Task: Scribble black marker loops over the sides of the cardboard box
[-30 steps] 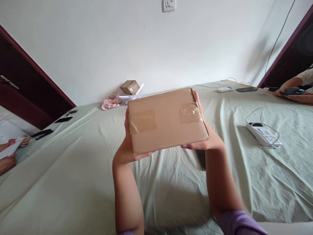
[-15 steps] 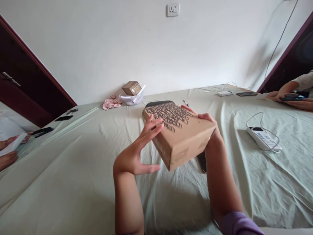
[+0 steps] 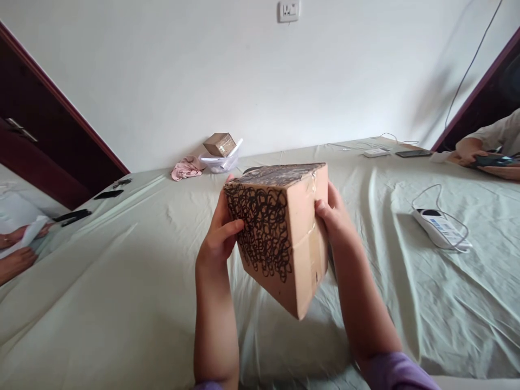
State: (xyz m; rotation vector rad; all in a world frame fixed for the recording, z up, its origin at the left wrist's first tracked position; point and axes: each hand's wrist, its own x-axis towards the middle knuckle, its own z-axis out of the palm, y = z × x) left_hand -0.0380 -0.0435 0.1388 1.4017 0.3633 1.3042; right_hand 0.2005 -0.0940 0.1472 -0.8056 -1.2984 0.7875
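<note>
Between my two hands a cardboard box (image 3: 264, 233) is held up, tilted, above the cloth-covered table. Looping black scribbles cover part of its left side and its top, and clear or brown tape runs along the narrow face toward the right. My left hand (image 3: 221, 233) grips the left edge, thumb on the scribbled side and fingers behind it. At the right, my right hand (image 3: 335, 214) has its thumb on the taped face, while its other fingers are mostly hidden behind the box. A dark object behind the box is almost wholly covered.
A power strip (image 3: 441, 228) with a looped cable lies to the right. At the back, a small box (image 3: 220, 144) rests on a clear plastic bowl (image 3: 219, 162) beside a pink cloth (image 3: 186, 168). Other people's hands show at the far left (image 3: 18, 254) and far right (image 3: 471, 150).
The box has been turned, so a scribbled side and a taped end now face me. My left hand, spread open beside it before, has closed on its left edge.
</note>
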